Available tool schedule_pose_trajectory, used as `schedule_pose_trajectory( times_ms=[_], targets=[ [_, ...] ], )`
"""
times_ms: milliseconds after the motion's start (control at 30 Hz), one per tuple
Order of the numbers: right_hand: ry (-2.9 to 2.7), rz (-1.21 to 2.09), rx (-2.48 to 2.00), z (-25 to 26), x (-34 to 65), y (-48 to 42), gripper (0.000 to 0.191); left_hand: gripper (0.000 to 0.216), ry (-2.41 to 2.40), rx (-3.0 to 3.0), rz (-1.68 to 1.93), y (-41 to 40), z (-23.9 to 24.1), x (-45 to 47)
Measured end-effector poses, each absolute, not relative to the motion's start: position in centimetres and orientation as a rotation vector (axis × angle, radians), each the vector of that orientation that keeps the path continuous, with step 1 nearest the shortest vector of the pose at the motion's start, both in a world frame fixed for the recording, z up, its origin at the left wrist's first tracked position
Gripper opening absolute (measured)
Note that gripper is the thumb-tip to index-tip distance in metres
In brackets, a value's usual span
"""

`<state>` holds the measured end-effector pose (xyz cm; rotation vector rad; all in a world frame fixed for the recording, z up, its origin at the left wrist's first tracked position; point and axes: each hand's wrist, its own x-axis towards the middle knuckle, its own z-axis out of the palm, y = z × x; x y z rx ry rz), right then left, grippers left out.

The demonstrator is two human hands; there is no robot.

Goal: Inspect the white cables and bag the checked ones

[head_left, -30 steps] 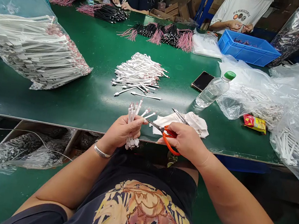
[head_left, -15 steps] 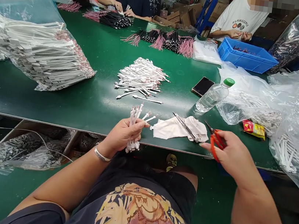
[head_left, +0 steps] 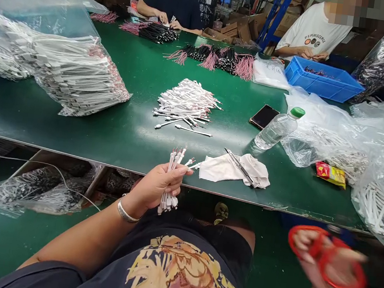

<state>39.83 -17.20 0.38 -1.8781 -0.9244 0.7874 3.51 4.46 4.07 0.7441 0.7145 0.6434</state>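
And there was the green bench [head_left: 121,139], widest of all, its front edge running right across, with a bulging bag of white cables [head_left: 71,84] slumped towards its left end! A blue crate [head_left: 324,84] sat up near the far edge, right of centre, and the loose pile of white cables [head_left: 186,99] spread across the middle. Nearer the front edge, a pale cloth [head_left: 217,169] lay rumpled under a slim metal tool [head_left: 240,167]. Now the hands: the left hand [head_left: 161,182], just at the front edge, was closed firmly round a bundle of white cables [head_left: 168,202]! The fist had them near mid-length, white connectors poking out below, pinkish wire tips fanned above, a couple leaning right past the thumb towards the cloth. Off the bench, below its front edge towards the right corner, the right hand [head_left: 313,270], badly blurred, held red-handled scissors [head_left: 323,265], loops showing across fingers and palm, blades impossible to make out
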Motion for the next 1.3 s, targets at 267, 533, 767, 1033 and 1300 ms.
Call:
schedule_pose_trajectory(
  times_ms=[267, 533, 767, 1033, 1300],
  targets=[
    [-0.491, 1.208, -1.547, -1.1, 34.7, -14.8, 0.039, 0.017, 0.667, 0.616, 0.536, 4.0, 4.6, 3.2],
    [-1.086, 0.398, -2.424, 4.2, 39.6, -10.1, 0.022, 0.017, 0.649, 0.620, 0.508, 3.3, 4.4, 2.8],
    [-1.582, -0.194, -2.785, 4.1, 43.1, -4.9, 0.032, 0.018, 0.678, 0.711, 0.544, 2.5, 4.3, 2.7],
    [-1.761, 0.332, -1.579, 5.1, 27.3, -5.5, 0.018, 0.019, 0.707, 0.866, 0.616, 2.0, 3.5, 3.3],
    [-1.622, 0.546, -1.299, 5.4, 19.8, -4.4, 0.011, 0.025, 0.758, 1.113, 0.587, 1.3, 3.5, 2.8]
  ],
)
